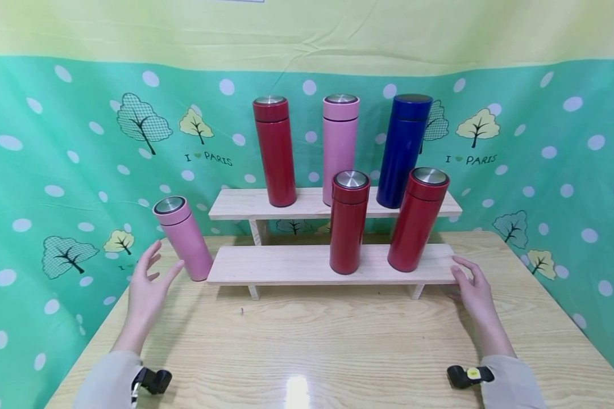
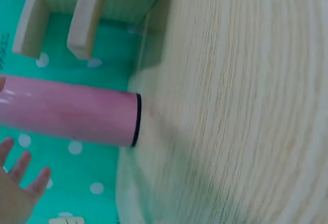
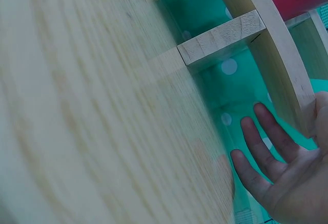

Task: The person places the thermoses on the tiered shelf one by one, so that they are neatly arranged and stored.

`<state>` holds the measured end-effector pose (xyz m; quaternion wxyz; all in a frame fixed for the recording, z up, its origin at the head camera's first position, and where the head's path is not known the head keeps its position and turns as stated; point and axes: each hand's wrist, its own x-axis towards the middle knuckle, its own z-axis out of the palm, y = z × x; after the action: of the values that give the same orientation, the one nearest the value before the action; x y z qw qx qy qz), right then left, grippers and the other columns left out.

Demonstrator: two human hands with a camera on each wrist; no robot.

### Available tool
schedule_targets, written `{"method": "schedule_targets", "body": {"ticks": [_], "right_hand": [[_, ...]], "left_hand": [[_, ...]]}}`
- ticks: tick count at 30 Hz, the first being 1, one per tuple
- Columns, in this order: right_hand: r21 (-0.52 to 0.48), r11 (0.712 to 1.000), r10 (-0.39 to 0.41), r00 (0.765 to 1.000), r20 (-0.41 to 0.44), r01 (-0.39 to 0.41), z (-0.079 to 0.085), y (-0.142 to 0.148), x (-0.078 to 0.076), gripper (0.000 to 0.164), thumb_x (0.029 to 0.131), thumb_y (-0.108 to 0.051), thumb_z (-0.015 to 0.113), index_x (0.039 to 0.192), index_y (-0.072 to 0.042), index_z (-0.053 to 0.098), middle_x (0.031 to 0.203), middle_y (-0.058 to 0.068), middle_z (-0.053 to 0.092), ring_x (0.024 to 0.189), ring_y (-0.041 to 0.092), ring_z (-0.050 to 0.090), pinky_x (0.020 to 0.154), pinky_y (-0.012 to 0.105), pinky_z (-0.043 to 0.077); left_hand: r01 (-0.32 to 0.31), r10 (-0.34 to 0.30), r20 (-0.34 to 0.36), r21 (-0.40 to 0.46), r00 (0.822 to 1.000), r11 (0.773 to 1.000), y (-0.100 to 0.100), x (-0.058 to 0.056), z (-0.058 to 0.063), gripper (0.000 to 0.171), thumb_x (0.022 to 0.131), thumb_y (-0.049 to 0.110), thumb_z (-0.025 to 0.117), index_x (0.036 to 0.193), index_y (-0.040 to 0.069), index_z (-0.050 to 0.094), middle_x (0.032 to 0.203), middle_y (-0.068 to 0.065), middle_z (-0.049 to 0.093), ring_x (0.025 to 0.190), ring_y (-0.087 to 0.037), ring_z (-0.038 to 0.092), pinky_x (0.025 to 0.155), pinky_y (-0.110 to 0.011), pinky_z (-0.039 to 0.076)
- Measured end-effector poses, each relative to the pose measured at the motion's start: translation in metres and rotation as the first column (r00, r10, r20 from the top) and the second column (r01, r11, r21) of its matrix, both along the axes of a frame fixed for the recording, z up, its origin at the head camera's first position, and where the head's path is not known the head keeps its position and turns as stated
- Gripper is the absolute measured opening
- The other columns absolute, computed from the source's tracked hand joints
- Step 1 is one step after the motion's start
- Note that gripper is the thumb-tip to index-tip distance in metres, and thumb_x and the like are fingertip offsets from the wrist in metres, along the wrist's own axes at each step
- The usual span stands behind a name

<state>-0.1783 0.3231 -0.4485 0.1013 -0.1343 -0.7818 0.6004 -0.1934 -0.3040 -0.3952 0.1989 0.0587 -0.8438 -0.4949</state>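
Observation:
A pink thermos bottle (image 1: 186,238) with a steel-topped lid stands on the table, left of the wooden two-tier shelf (image 1: 271,264). My left hand (image 1: 147,281) is beside it, fingers spread and thumb apart; the left wrist view shows the bottle's lower part (image 2: 72,111) and the spread fingers (image 2: 19,167). At the right end of the lower board is my right hand (image 1: 473,287), thumb and forefinger against the board's end. Its other fingers (image 3: 264,152) stretch out loosely below the board in the right wrist view. Two red thermos bottles (image 1: 349,227) stand on the lower board.
On the upper board stand a red bottle (image 1: 276,153), a pink bottle (image 1: 340,139) and a blue bottle (image 1: 404,150). A patterned green cloth (image 1: 56,170) hangs behind and at the sides of the wooden table (image 1: 327,341). Shelf legs (image 1: 254,292) rest on the tabletop.

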Motion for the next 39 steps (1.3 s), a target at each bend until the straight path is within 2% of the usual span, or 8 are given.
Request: {"method": "schedule_targets", "body": {"ticks": [8, 12, 17, 22, 28, 34, 39], "right_hand": [[-0.005, 1.0, 0.001, 1.0, 0.0, -0.001, 0.0, 0.001, 0.0, 0.056, 0.103, -0.045, 0.046, 0.15, -0.015, 0.038, 0.14, 0.035, 0.041, 0.08, -0.009, 0.058, 0.071, 0.022, 0.054], [-0.006, 1.0, 0.008, 1.0, 0.007, -0.008, 0.0, 0.002, 0.001, 0.058, 0.103, -0.046, 0.045, 0.151, -0.013, 0.036, 0.141, 0.036, 0.04, 0.08, -0.01, 0.057, 0.071, 0.021, 0.054], [-0.017, 1.0, 0.018, 1.0, 0.01, -0.018, 0.0, 0.003, 0.004, 0.059, 0.103, -0.045, 0.045, 0.151, -0.013, 0.035, 0.142, 0.038, 0.039, 0.081, -0.01, 0.057, 0.072, 0.021, 0.054], [-0.002, 1.0, 0.013, 1.0, 0.007, -0.013, 0.0, 0.003, 0.004, 0.058, 0.103, -0.045, 0.045, 0.151, -0.014, 0.035, 0.141, 0.037, 0.04, 0.081, -0.011, 0.055, 0.072, 0.021, 0.054], [-0.007, 1.0, 0.014, 1.0, 0.0, -0.014, -0.001, 0.002, 0.003, 0.057, 0.104, -0.044, 0.045, 0.151, -0.014, 0.036, 0.14, 0.038, 0.04, 0.08, -0.01, 0.057, 0.071, 0.022, 0.054], [-0.007, 1.0, 0.017, 1.0, 0.002, -0.017, 0.0, 0.001, 0.001, 0.058, 0.104, -0.045, 0.045, 0.152, -0.014, 0.035, 0.14, 0.038, 0.041, 0.08, -0.01, 0.058, 0.073, 0.022, 0.054], [-0.012, 1.0, 0.006, 1.0, 0.008, -0.006, 0.001, 0.0, -0.001, 0.057, 0.104, -0.044, 0.045, 0.151, -0.014, 0.035, 0.141, 0.037, 0.041, 0.08, -0.008, 0.058, 0.073, 0.023, 0.055]], "left_hand": [[0.046, -0.046, 0.002, 0.022, 0.999, 0.999, -0.011, -0.019, -0.01, 0.083, 0.095, 0.037, 0.066, 0.16, 0.021, 0.017, 0.162, -0.008, 0.024, 0.145, -0.031, 0.025, 0.109, -0.058, 0.028], [0.082, -0.082, 0.009, 0.055, 0.997, 0.995, -0.013, -0.028, -0.014, 0.087, 0.095, 0.036, 0.067, 0.16, 0.019, 0.012, 0.162, -0.011, 0.02, 0.145, -0.035, 0.023, 0.11, -0.061, 0.027], [0.114, -0.118, 0.025, 0.101, 0.993, 0.988, -0.012, -0.036, -0.019, 0.093, 0.093, 0.034, 0.071, 0.16, 0.022, 0.007, 0.163, -0.012, 0.018, 0.145, -0.038, 0.022, 0.11, -0.062, 0.025], [0.094, -0.1, 0.029, 0.149, 0.995, 0.984, -0.008, -0.048, -0.021, 0.095, 0.091, 0.034, 0.073, 0.16, 0.026, 0.009, 0.163, -0.012, 0.018, 0.145, -0.037, 0.024, 0.112, -0.061, 0.024], [0.079, -0.087, 0.044, 0.174, 0.995, 0.982, -0.006, -0.058, -0.021, 0.097, 0.09, 0.036, 0.073, 0.16, 0.022, 0.007, 0.162, -0.014, 0.018, 0.145, -0.036, 0.023, 0.114, -0.057, 0.023], [0.025, -0.036, 0.05, 0.212, 0.998, 0.977, -0.001, -0.063, -0.014, 0.095, 0.089, 0.039, 0.073, 0.159, 0.018, 0.013, 0.159, -0.015, 0.026, 0.143, -0.033, 0.027, 0.115, -0.052, 0.024], [-0.008, -0.003, 0.047, 0.242, 0.999, 0.97, 0.004, -0.064, -0.012, 0.093, 0.088, 0.039, 0.075, 0.158, 0.02, 0.016, 0.157, -0.014, 0.029, 0.141, -0.031, 0.03, 0.115, -0.05, 0.026]]}}
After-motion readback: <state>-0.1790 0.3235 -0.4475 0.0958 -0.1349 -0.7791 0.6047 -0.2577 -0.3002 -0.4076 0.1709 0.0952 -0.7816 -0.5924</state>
